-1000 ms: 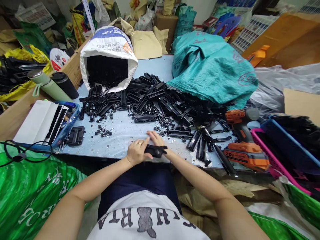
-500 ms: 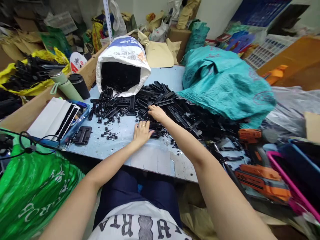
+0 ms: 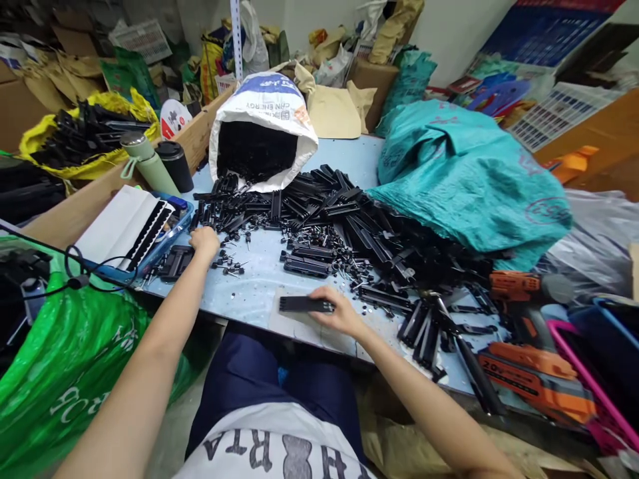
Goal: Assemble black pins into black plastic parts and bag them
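Observation:
My right hand point(image 3: 335, 311) is closed on a flat black plastic bar point(image 3: 294, 304) near the table's front edge. At the left part of the pile, my left hand point(image 3: 204, 241) is closed among small black parts, and what it holds, if anything, is hidden. Two black bars point(image 3: 308, 266) lie side by side behind the held bar. Loose small screws with black heads point(image 3: 232, 265) lie between my hands. Behind them spreads a heap of black bars and clips point(image 3: 344, 199), partly spilling from a white sack point(image 3: 269, 120).
A blue tray point(image 3: 186, 219) holding white and black strips sits at the left beside a black block point(image 3: 176, 263). Two drinking cups point(image 3: 174, 166) stand behind it. At the right are a teal sack point(image 3: 464, 166), an orange drill point(image 3: 516, 286) and a black-handled tool point(image 3: 476, 372).
My left hand has moved left to the small parts. My right hand has come back toward the front edge and now holds a black bar. The view has shifted slightly.

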A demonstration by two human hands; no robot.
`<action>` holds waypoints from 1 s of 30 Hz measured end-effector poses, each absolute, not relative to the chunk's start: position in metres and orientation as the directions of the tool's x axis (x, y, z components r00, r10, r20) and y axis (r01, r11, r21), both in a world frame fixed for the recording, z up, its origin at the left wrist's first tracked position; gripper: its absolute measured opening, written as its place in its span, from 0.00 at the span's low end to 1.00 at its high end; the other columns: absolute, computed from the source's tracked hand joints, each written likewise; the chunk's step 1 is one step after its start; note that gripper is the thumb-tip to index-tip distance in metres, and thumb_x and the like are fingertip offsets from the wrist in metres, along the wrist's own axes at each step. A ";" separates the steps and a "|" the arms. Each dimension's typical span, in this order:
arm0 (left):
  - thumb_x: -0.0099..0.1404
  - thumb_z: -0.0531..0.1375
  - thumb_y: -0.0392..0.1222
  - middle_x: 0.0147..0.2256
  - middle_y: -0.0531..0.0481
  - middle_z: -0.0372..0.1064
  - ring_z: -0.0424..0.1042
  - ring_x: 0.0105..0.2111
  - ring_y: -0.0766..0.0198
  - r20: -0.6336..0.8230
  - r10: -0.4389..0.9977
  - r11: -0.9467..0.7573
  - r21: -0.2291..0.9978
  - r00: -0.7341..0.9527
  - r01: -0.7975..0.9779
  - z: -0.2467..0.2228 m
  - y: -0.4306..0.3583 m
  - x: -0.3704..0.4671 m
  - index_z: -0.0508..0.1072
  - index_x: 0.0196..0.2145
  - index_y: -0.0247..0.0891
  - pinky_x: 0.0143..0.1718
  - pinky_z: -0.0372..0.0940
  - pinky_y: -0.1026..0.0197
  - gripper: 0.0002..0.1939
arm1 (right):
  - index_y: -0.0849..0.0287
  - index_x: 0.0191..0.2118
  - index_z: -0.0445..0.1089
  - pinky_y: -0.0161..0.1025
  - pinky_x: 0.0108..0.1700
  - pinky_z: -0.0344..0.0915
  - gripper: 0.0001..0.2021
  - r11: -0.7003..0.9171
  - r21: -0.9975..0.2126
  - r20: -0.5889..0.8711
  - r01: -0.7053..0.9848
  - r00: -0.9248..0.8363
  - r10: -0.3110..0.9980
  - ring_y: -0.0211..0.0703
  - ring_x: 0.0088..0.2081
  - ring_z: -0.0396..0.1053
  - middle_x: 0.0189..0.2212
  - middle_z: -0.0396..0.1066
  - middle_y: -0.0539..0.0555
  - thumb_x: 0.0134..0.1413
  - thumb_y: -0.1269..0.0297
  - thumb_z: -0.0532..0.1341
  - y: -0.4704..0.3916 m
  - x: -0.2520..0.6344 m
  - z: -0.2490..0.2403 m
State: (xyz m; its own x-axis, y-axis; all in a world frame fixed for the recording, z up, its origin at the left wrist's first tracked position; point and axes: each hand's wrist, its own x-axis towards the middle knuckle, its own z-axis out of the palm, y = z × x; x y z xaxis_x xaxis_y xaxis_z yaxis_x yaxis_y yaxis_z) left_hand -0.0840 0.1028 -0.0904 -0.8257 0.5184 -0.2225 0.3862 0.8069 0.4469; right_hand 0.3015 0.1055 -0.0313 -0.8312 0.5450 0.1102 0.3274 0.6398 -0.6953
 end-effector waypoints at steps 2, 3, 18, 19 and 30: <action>0.61 0.55 0.33 0.46 0.31 0.62 0.61 0.47 0.50 -0.094 0.572 0.696 0.581 -0.815 0.421 -0.085 0.088 -0.074 0.65 0.40 0.26 0.43 0.61 0.49 0.10 | 0.58 0.42 0.68 0.48 0.48 0.63 0.13 0.741 -0.535 0.050 0.405 -0.860 0.507 0.49 0.46 0.66 0.41 0.69 0.59 0.52 0.58 0.61 0.101 0.319 -0.039; 0.63 0.53 0.35 0.47 0.33 0.61 0.61 0.47 0.51 0.005 0.607 0.591 0.666 -0.795 0.455 -0.082 0.081 -0.065 0.63 0.42 0.26 0.45 0.61 0.50 0.11 | 0.58 0.44 0.68 0.51 0.50 0.62 0.15 0.784 -0.446 0.030 0.432 -0.868 0.495 0.51 0.48 0.65 0.43 0.68 0.60 0.52 0.57 0.61 0.099 0.322 -0.042; 0.64 0.53 0.47 0.32 0.52 0.67 0.68 0.29 0.64 0.177 0.984 -0.148 0.865 -0.017 0.480 -0.038 0.010 0.099 0.61 0.48 0.41 0.34 0.63 0.61 0.16 | 0.53 0.63 0.44 0.42 0.31 0.70 0.30 -0.184 -0.951 -0.298 0.247 -0.586 0.753 0.42 0.25 0.69 0.23 0.66 0.50 0.58 0.46 0.47 0.076 0.274 -0.029; 0.63 0.54 0.47 0.32 0.51 0.67 0.69 0.31 0.63 0.180 0.983 -0.143 0.866 -0.033 0.479 -0.038 0.009 0.101 0.59 0.48 0.40 0.35 0.63 0.60 0.17 | 0.53 0.63 0.45 0.42 0.31 0.70 0.30 -0.186 -0.951 -0.298 0.248 -0.568 0.767 0.42 0.25 0.69 0.23 0.66 0.50 0.58 0.46 0.48 0.075 0.276 -0.030; 0.60 0.56 0.44 0.33 0.51 0.66 0.66 0.26 0.67 0.126 0.985 -0.099 0.972 -0.119 0.213 -0.043 0.006 0.134 0.60 0.41 0.39 0.28 0.61 0.62 0.12 | 0.51 0.62 0.48 0.35 0.27 0.67 0.31 -0.202 -0.966 -0.257 0.159 -0.543 0.800 0.37 0.25 0.67 0.27 0.66 0.49 0.56 0.46 0.52 0.065 0.283 -0.024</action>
